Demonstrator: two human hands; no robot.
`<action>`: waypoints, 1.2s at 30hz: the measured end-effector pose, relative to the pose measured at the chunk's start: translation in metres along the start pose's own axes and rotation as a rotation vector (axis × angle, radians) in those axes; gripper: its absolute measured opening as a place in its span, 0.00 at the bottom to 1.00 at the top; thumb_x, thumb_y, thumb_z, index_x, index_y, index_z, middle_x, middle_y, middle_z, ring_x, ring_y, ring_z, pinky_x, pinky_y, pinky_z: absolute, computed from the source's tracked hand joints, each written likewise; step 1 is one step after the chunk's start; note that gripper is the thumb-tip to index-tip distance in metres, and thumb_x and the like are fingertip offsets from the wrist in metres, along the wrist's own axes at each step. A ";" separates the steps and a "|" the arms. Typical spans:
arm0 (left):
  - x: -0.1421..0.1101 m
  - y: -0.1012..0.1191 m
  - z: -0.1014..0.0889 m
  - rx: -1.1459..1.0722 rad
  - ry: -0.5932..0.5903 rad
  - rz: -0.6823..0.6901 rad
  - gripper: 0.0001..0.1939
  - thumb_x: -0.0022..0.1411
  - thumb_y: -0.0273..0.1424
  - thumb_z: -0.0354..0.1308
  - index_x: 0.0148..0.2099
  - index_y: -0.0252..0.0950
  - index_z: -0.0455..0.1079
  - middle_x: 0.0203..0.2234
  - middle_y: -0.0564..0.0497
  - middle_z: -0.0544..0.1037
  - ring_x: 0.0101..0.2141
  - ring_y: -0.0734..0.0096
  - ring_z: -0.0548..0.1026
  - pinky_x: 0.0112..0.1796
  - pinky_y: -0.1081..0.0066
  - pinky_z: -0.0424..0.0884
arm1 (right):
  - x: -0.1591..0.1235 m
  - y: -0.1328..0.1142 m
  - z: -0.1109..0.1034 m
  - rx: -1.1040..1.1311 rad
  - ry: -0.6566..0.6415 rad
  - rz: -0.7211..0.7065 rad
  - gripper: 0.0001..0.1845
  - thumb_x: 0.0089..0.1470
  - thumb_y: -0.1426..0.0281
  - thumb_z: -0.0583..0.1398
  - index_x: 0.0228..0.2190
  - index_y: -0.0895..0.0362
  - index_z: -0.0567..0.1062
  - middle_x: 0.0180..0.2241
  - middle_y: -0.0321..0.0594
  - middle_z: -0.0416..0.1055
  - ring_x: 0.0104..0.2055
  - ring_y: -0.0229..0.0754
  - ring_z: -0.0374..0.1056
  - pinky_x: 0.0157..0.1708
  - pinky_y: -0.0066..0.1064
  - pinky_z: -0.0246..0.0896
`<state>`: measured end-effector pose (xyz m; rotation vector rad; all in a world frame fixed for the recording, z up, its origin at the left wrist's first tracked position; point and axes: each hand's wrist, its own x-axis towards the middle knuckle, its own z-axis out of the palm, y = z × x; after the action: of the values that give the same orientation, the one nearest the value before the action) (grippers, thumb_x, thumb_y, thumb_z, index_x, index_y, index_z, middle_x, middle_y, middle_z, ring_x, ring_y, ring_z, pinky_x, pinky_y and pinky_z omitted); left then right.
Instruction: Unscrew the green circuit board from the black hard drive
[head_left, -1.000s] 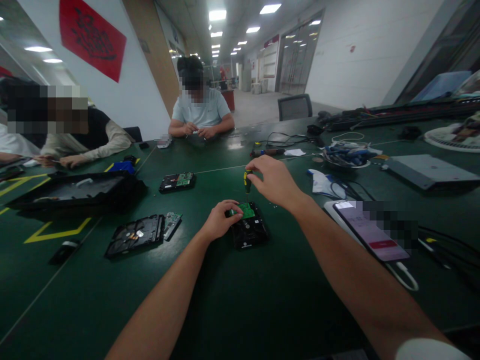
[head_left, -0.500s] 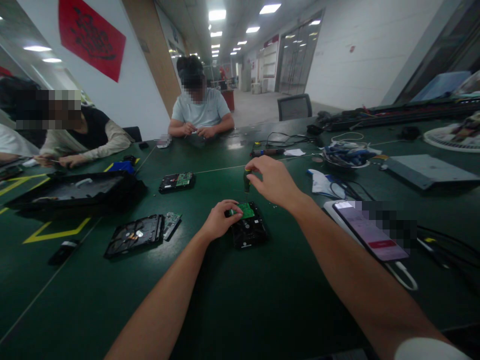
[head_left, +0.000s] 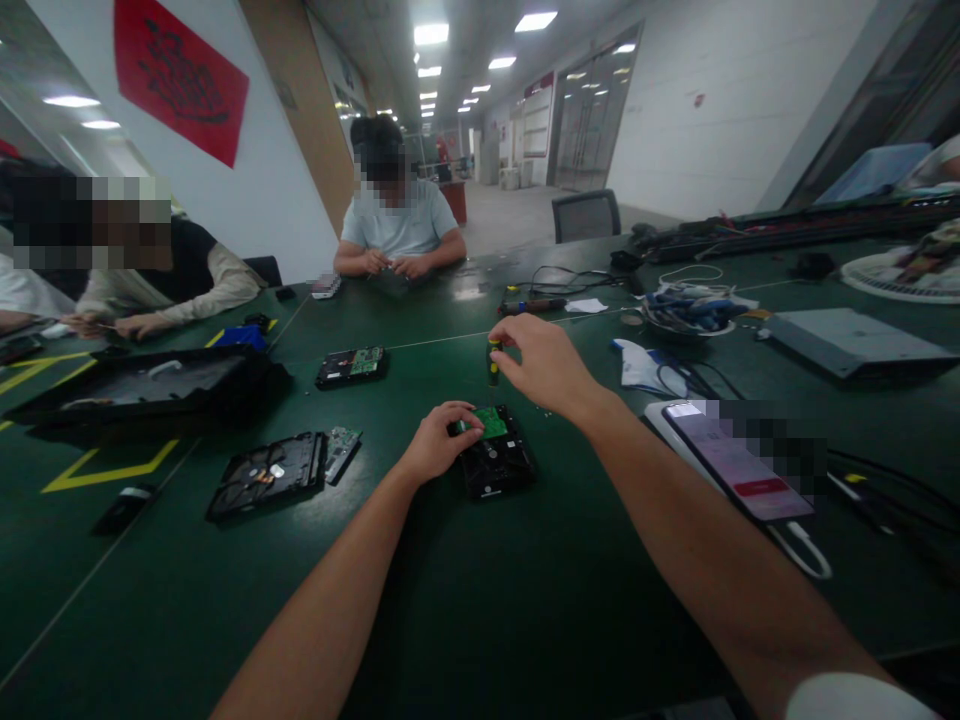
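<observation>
**Screwdriver (head_left: 493, 362) upright over the drive (head_left: 501, 472)**

The drive lies flat on the table (head_left: 435, 620), straight ahead of the person, its long axis running roughly from the near edge towards the far edge, a green board (head_left: 492, 424) at its far end; the left hand (head_left: 439, 443) is the nearer to it, curled against its left side with fingertips on or beside the green board; whether it grips or only rests there, I cannot tell; the right hand (head_left: 541, 357) is closed in a pinch on the screwdriver's handle, above and to the right of the drive's far end, apart from the drive itself; the shaft points straight down at the green board, so the alignment is vertical, tool over board; whether the tip sits in a screw is too small to tell.

Towards the right edge a phone (head_left: 739, 465) lies beside the right forearm; towards the left edge lies an opened drive (head_left: 262, 477), a loose board (head_left: 343, 455) just beside its right end; farther back, a black tray (head_left: 259, 385) is on the left, another drive (head_left: 334, 372) between it and the right hand; a metal box (head_left: 862, 340) is on the right; at the far edge sits a co-worker (head_left: 401, 225), both hands together over the table.
</observation>
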<state>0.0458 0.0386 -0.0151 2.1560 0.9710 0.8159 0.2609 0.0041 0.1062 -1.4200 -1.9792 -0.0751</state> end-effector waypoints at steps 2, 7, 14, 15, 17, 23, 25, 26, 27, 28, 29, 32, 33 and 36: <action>0.000 0.000 0.000 0.001 0.001 -0.008 0.04 0.62 0.31 0.65 0.40 0.39 0.79 0.52 0.43 0.78 0.55 0.55 0.75 0.60 0.53 0.65 | 0.000 0.000 0.001 0.012 0.000 0.014 0.08 0.58 0.75 0.63 0.41 0.57 0.75 0.43 0.46 0.77 0.45 0.48 0.73 0.48 0.39 0.66; 0.000 -0.001 0.000 0.004 -0.004 -0.008 0.04 0.62 0.31 0.65 0.40 0.39 0.79 0.52 0.43 0.78 0.55 0.55 0.75 0.59 0.52 0.65 | 0.000 0.002 0.002 0.071 0.009 0.037 0.07 0.58 0.74 0.63 0.41 0.56 0.75 0.41 0.44 0.78 0.42 0.47 0.74 0.45 0.38 0.67; 0.000 -0.001 0.000 -0.002 0.001 -0.001 0.04 0.62 0.31 0.65 0.40 0.39 0.79 0.52 0.43 0.78 0.55 0.55 0.75 0.59 0.53 0.66 | 0.000 0.000 -0.001 0.020 0.007 -0.006 0.08 0.59 0.74 0.63 0.41 0.56 0.77 0.44 0.46 0.77 0.47 0.49 0.72 0.49 0.40 0.66; 0.000 -0.001 0.000 -0.003 0.000 0.000 0.04 0.62 0.30 0.65 0.40 0.38 0.79 0.51 0.43 0.78 0.55 0.55 0.75 0.59 0.52 0.65 | 0.000 0.000 -0.001 0.019 0.007 -0.001 0.08 0.58 0.75 0.63 0.41 0.56 0.77 0.44 0.46 0.77 0.47 0.49 0.73 0.49 0.40 0.66; 0.000 0.000 0.000 -0.002 0.001 -0.003 0.04 0.62 0.30 0.65 0.40 0.38 0.79 0.51 0.43 0.78 0.54 0.54 0.75 0.59 0.52 0.65 | 0.000 0.000 0.000 0.030 0.008 0.018 0.08 0.58 0.75 0.63 0.41 0.57 0.77 0.44 0.46 0.78 0.45 0.49 0.73 0.48 0.41 0.67; -0.001 0.001 -0.001 -0.002 0.000 -0.006 0.04 0.62 0.31 0.65 0.40 0.39 0.79 0.52 0.43 0.78 0.55 0.55 0.75 0.59 0.52 0.65 | 0.000 0.001 0.000 0.069 0.006 0.047 0.08 0.57 0.74 0.65 0.40 0.57 0.75 0.41 0.45 0.79 0.43 0.48 0.74 0.46 0.39 0.67; -0.001 0.001 0.000 -0.001 0.000 -0.005 0.04 0.62 0.31 0.65 0.40 0.39 0.79 0.52 0.43 0.78 0.55 0.54 0.75 0.59 0.52 0.65 | 0.000 0.000 -0.002 0.062 -0.005 0.026 0.07 0.58 0.73 0.64 0.41 0.57 0.76 0.42 0.45 0.78 0.44 0.48 0.74 0.47 0.39 0.67; -0.001 0.001 0.000 0.000 -0.001 -0.005 0.04 0.62 0.30 0.65 0.40 0.39 0.79 0.52 0.43 0.78 0.55 0.54 0.75 0.59 0.52 0.65 | 0.000 0.000 -0.002 0.055 -0.008 0.014 0.07 0.58 0.73 0.64 0.41 0.57 0.76 0.42 0.45 0.78 0.44 0.48 0.74 0.47 0.39 0.67; -0.001 0.001 0.000 0.001 -0.003 -0.005 0.04 0.62 0.30 0.65 0.40 0.39 0.79 0.52 0.43 0.78 0.54 0.54 0.75 0.59 0.52 0.65 | 0.000 -0.001 -0.002 0.044 -0.009 0.003 0.07 0.58 0.74 0.64 0.41 0.57 0.76 0.43 0.45 0.78 0.45 0.48 0.73 0.48 0.39 0.66; 0.000 0.001 0.000 0.002 -0.003 -0.005 0.04 0.62 0.31 0.65 0.40 0.39 0.79 0.52 0.43 0.78 0.54 0.54 0.75 0.59 0.52 0.65 | 0.000 -0.001 -0.002 0.032 -0.009 -0.004 0.07 0.59 0.74 0.64 0.41 0.57 0.76 0.43 0.45 0.78 0.46 0.48 0.73 0.48 0.39 0.66; 0.000 0.001 0.000 0.001 -0.004 -0.005 0.04 0.62 0.31 0.65 0.40 0.38 0.79 0.52 0.43 0.78 0.54 0.54 0.75 0.58 0.52 0.65 | 0.000 -0.001 -0.002 0.019 -0.007 -0.007 0.07 0.59 0.74 0.63 0.41 0.57 0.76 0.43 0.45 0.77 0.46 0.48 0.73 0.48 0.39 0.66; 0.000 0.002 0.000 -0.002 -0.002 -0.010 0.04 0.62 0.31 0.65 0.40 0.38 0.79 0.51 0.43 0.78 0.54 0.54 0.75 0.59 0.53 0.65 | 0.000 0.000 0.000 0.012 -0.004 0.014 0.08 0.59 0.75 0.63 0.42 0.58 0.77 0.43 0.46 0.78 0.46 0.49 0.74 0.48 0.39 0.67; 0.000 0.002 0.000 0.000 -0.001 -0.012 0.04 0.62 0.31 0.65 0.40 0.38 0.80 0.51 0.43 0.78 0.55 0.54 0.75 0.59 0.53 0.65 | 0.000 0.001 0.001 0.021 -0.003 0.025 0.08 0.59 0.75 0.64 0.42 0.58 0.77 0.43 0.46 0.79 0.45 0.48 0.74 0.48 0.39 0.67; 0.000 0.003 -0.001 0.003 -0.006 -0.014 0.04 0.62 0.30 0.65 0.40 0.38 0.79 0.52 0.43 0.78 0.54 0.54 0.75 0.59 0.53 0.65 | 0.001 0.001 0.001 0.044 -0.006 0.031 0.08 0.59 0.73 0.64 0.42 0.58 0.77 0.43 0.46 0.79 0.43 0.48 0.75 0.47 0.39 0.67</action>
<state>0.0461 0.0372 -0.0129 2.1506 0.9840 0.8017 0.2611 0.0056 0.1053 -1.4233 -1.9517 -0.0136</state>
